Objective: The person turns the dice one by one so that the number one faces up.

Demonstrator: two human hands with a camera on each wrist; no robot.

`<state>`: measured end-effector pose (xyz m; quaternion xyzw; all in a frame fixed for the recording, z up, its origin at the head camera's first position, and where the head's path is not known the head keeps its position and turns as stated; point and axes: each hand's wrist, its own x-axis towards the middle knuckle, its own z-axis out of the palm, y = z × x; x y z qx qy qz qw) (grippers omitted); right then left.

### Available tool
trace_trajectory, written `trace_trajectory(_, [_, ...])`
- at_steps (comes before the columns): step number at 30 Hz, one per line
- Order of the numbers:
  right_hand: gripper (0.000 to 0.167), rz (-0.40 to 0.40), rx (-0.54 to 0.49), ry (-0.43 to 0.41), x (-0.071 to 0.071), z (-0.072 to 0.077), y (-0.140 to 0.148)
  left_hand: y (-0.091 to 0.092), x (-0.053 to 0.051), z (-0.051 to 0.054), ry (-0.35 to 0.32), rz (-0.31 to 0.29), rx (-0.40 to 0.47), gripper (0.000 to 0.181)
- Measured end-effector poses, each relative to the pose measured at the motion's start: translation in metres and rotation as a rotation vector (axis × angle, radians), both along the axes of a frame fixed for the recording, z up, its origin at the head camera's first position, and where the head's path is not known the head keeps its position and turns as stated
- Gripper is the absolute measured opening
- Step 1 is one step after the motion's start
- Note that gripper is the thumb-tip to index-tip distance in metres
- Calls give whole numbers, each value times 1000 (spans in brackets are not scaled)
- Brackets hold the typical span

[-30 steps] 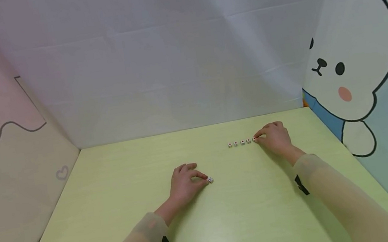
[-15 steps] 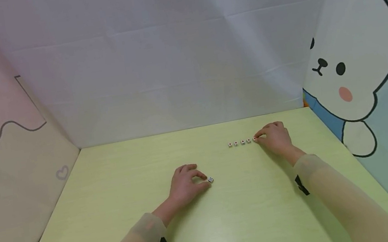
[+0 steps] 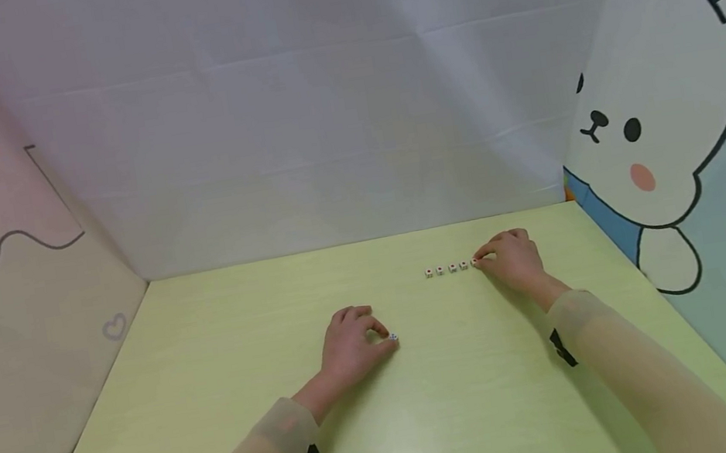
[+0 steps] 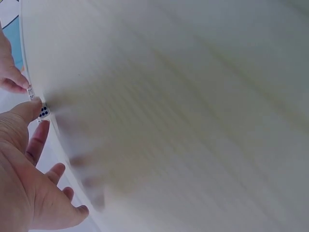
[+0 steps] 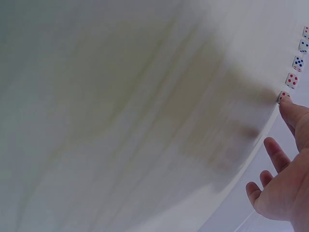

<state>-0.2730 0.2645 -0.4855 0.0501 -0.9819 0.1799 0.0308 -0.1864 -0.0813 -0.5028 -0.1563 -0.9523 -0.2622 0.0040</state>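
Note:
A small white die (image 3: 394, 338) with dark pips sits between the thumb and index finger of my left hand (image 3: 351, 349), near the middle of the table. In the left wrist view, that die (image 4: 44, 111) lies between the two fingertips, its dark-dotted side showing. Farther back and to the right, my right hand (image 3: 514, 260) pinches the rightmost die (image 3: 474, 262) of a short row. Red pips show on this die (image 5: 283, 97) in the right wrist view, partly covered by a fingertip. Its other fingers are spread away from the row.
Several more white dice (image 3: 453, 268) stand in a line to the left of my right hand, with narrow gaps. The pale yellow-green table (image 3: 261, 296) meets a white cloth backdrop (image 3: 323, 146) at its far edge. Cartoon-printed panels (image 3: 661, 244) flank it.
My left index finger lifted slightly off the die half a second ago, and now thumb and index are close about it again. The right hand and the row stay put. The head view shifted slightly.

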Motion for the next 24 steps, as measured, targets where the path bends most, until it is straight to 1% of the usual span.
trace_trajectory(8, [24, -2, -4, 3, 1, 2, -1, -3, -1, 0, 11, -16, -9, 16])
trace_trajectory(17, [24, 5, 4, 5, 2, 3, -1, -5, -1, 5, 69, -71, -39, 15])
trace_trajectory(24, [24, 9, 5, 6, 1, 1, 0, -5, -2, 7, 64, -92, -65, 13])
